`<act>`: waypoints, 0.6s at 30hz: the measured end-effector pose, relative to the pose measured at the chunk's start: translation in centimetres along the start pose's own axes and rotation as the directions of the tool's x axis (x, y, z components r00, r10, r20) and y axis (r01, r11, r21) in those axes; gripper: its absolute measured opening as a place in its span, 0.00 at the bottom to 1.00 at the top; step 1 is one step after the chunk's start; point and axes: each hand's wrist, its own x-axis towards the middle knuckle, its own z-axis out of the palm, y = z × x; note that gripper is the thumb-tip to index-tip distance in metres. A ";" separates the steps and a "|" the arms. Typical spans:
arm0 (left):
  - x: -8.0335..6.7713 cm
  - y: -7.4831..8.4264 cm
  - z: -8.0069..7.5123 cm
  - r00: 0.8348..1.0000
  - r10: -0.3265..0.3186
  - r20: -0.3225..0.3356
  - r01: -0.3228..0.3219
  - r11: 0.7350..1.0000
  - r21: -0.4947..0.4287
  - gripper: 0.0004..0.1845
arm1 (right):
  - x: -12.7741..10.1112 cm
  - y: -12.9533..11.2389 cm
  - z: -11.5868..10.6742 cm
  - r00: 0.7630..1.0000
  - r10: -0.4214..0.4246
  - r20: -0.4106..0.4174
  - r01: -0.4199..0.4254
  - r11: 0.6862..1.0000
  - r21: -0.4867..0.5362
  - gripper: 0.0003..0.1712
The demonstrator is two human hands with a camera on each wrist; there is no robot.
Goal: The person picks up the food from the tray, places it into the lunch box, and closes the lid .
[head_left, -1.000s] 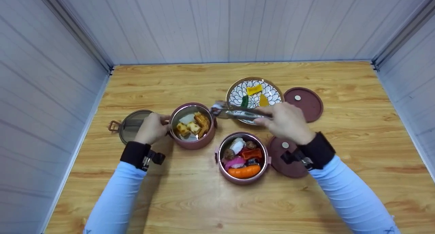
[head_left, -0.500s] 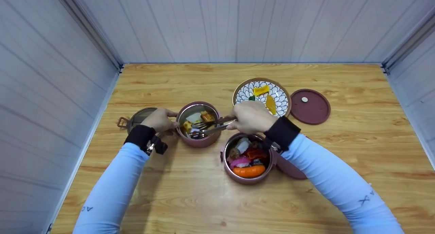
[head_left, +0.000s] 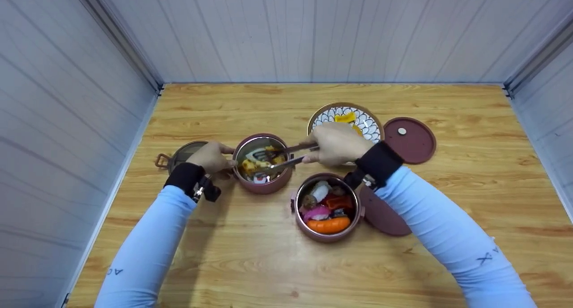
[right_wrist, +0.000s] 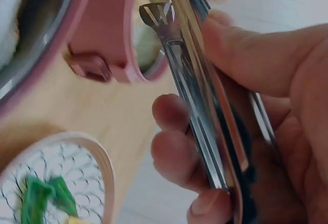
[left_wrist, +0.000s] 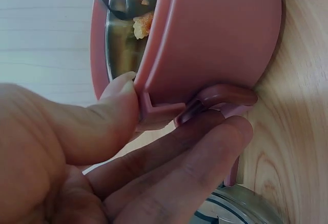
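Observation:
A pink steel-lined pot (head_left: 263, 164) holds yellow and orange food pieces. My left hand (head_left: 213, 156) grips its side handle (left_wrist: 212, 101), thumb on the rim. My right hand (head_left: 335, 143) holds metal tongs (head_left: 286, 156), whose tips reach into that pot over the food. In the right wrist view the tongs (right_wrist: 200, 96) lie pinched between thumb and fingers. A second pink pot (head_left: 327, 207) in front of my right wrist is full of mixed food, with an orange carrot at the near side.
A patterned plate (head_left: 344, 117) with yellow and green pieces sits behind my right hand. Dark red lids lie at the right (head_left: 409, 140) and beside the near pot (head_left: 382, 214). A glass lid (head_left: 181, 155) lies left of the first pot. White walls surround the wooden table (head_left: 268, 254).
My right hand carried the tongs from over the plate leftward into the left pot. A new dark and white piece now lies in that pot. My left hand kept its hold.

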 end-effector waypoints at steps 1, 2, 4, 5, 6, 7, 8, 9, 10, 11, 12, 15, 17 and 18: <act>0.0 0.0 0.0 1.000 0.001 0.007 -0.001 1.000 -0.009 0.27 | -0.3 0.4 -0.4 1.000 0.001 -0.019 -0.001 1.000 0.005 0.26; 0.1 -0.1 -0.1 1.000 -0.001 0.014 0.001 1.000 -0.023 0.27 | -0.7 0.8 -0.9 0.999 0.010 -0.036 -0.010 1.000 0.001 0.27; 0.2 -0.3 -0.2 1.000 0.002 0.030 -0.001 0.999 -0.039 0.27 | -1.4 1.7 -1.8 0.997 0.040 -0.061 -0.039 0.999 0.023 0.28; 0.3 -0.4 -0.3 0.999 0.000 0.035 0.001 0.999 -0.046 0.27 | -1.8 2.2 -2.2 0.996 0.061 -0.071 -0.059 0.998 0.031 0.29; 0.4 -0.5 -0.4 0.999 -0.001 0.040 0.003 0.999 -0.053 0.27 | -2.2 2.7 -2.7 0.993 0.092 -0.078 -0.089 0.995 0.042 0.30; 0.4 -0.6 -0.5 0.999 -0.003 0.039 0.005 0.999 -0.054 0.27 | -2.6 3.2 -3.1 0.988 0.131 -0.083 -0.127 0.990 0.058 0.31; 0.5 -0.8 -0.5 0.999 0.002 0.037 0.000 0.999 -0.044 0.26 | -3.0 3.8 -3.4 0.982 0.172 -0.083 -0.166 0.983 0.074 0.32; 0.5 -0.9 -0.6 0.999 -0.002 0.037 0.004 0.999 -0.048 0.26 | -3.4 4.5 -3.7 0.974 0.208 -0.086 -0.200 0.975 0.099 0.33; 0.6 -0.9 -0.7 0.999 -0.007 0.036 0.009 0.999 -0.047 0.26 | -3.8 5.1 -3.9 0.966 0.242 -0.091 -0.232 0.966 0.111 0.34; 0.6 -1.0 -0.7 0.999 -0.012 0.030 0.013 0.999 -0.038 0.26 | -4.2 5.8 -4.1 0.957 0.273 -0.095 -0.261 0.958 0.120 0.34; 0.6 -1.1 -0.8 1.000 -0.012 0.028 0.013 1.000 -0.029 0.26 | -4.6 6.5 -4.2 0.949 0.298 -0.104 -0.285 0.950 0.126 0.35; 0.5 -1.1 -1.0 1.000 -0.020 0.021 0.020 1.000 0.010 0.27 | -5.6 8.4 -4.2 0.934 0.334 -0.129 -0.318 0.939 0.129 0.35; 0.5 -1.2 -1.1 1.000 -0.009 0.013 0.008 0.998 0.063 0.27 | -6.1 9.8 -4.0 0.933 0.328 -0.147 -0.316 0.944 0.098 0.34; 0.5 -1.2 -1.2 1.000 -0.008 0.013 0.007 0.997 0.071 0.27 | -6.2 10.4 -3.8 0.936 0.315 -0.155 -0.307 0.949 0.079 0.34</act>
